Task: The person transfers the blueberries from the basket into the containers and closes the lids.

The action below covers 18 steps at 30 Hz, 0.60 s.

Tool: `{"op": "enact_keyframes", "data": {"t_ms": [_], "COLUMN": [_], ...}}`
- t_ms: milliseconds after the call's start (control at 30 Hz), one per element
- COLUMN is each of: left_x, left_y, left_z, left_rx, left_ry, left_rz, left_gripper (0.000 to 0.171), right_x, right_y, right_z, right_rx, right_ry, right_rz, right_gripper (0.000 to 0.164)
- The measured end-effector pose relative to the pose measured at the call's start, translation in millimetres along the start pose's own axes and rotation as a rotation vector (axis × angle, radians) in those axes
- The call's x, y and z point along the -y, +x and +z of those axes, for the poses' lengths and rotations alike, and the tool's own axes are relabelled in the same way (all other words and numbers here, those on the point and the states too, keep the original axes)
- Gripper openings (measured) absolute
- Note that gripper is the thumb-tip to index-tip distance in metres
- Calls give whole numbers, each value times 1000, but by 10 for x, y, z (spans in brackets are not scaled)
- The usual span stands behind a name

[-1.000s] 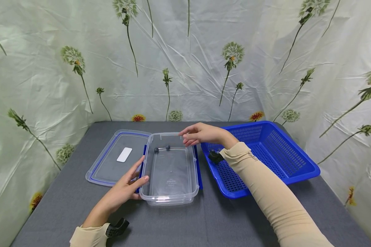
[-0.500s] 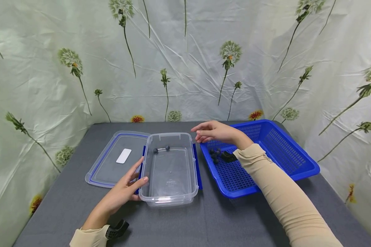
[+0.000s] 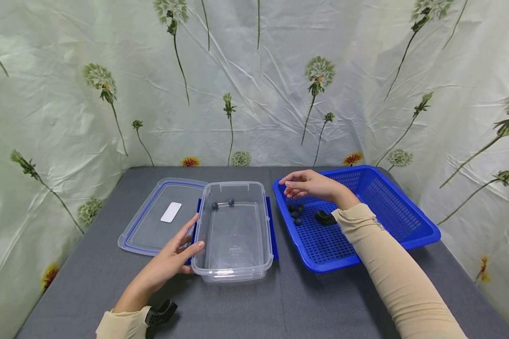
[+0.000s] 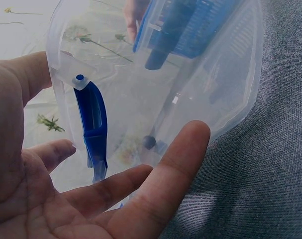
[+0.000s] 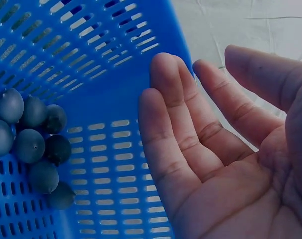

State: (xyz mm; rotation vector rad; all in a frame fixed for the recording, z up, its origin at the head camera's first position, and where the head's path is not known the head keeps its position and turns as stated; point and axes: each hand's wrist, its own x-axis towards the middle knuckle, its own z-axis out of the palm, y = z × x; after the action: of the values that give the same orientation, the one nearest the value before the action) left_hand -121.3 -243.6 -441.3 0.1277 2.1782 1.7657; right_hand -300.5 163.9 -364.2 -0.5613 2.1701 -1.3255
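My left hand (image 3: 169, 256) rests against the left side of a clear plastic food container (image 3: 233, 235), its fingers spread and fairly straight and its thumb at the rim. Two blueberries (image 3: 231, 202) lie inside the container near its far end. Over the near-left part of a blue perforated basket (image 3: 411, 216) hovers my right hand (image 3: 311, 185), fingers loosely bent and nothing between them. Several blueberries (image 5: 29, 147) sit together in the basket, left of the right fingers in the right wrist view. A blue side latch (image 4: 95, 124) hangs beside my left fingers.
A clear lid (image 3: 146, 230) with a blue seal and a white label (image 3: 171, 212) lies left of the container. Everything stands on a grey cloth-covered table (image 3: 254, 310). Behind it hangs a flower-printed curtain (image 3: 263, 122).
My right hand has moved right, from above the container's far right corner to over the basket, uncovering the blueberries there. The left hand and container have stayed put.
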Motion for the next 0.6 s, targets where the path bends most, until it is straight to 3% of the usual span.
{"op": "enact_keyframes", "data": {"t_ms": [333,600], "left_x": [-21,-13], "left_y": [-6,-1], "left_z": [2,5], "left_rx": [2,1], "left_ry": [1,-4], "left_rz": [-2,-1], "left_gripper": [81,81], "right_x": [-145,-265], "right_y": [-10,-29], "right_z": [-46,-85], "right_rx": [12,19], "right_ry": [-34,-186], "right_rz": [58,146], "right_gripper": [41,35]}}
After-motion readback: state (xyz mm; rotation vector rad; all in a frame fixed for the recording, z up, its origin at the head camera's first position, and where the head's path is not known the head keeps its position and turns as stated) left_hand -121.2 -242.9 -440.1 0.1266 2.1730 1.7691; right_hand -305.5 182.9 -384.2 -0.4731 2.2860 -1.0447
